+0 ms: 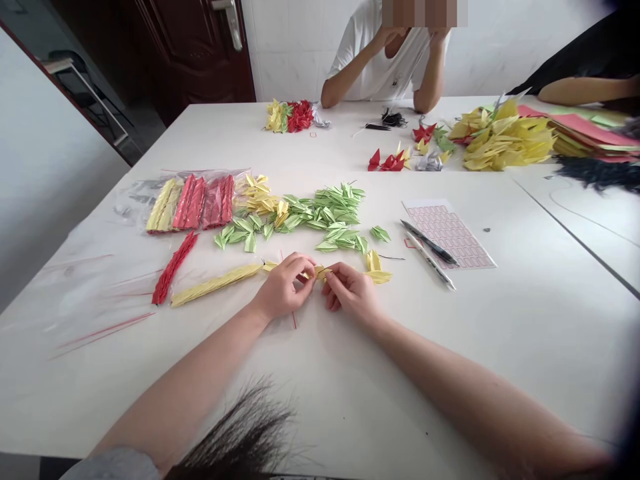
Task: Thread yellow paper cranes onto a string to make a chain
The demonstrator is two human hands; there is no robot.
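Note:
My left hand (285,285) pinches the right end of a long yellow chain of folded paper pieces (216,283) that lies on the white table (525,333). My right hand (350,289) is closed on a small yellow folded piece (321,272), held against the chain's end between both hands. Two more loose yellow pieces (376,268) lie just right of my right hand. A red chain (173,267) lies left of the yellow one.
A pile of green folded pieces (320,217) and bagged red and yellow chains (193,202) lie beyond my hands. Pens (430,248) rest on a sticker sheet (450,233). Two other people sit at the far side with yellow paper piles (505,140).

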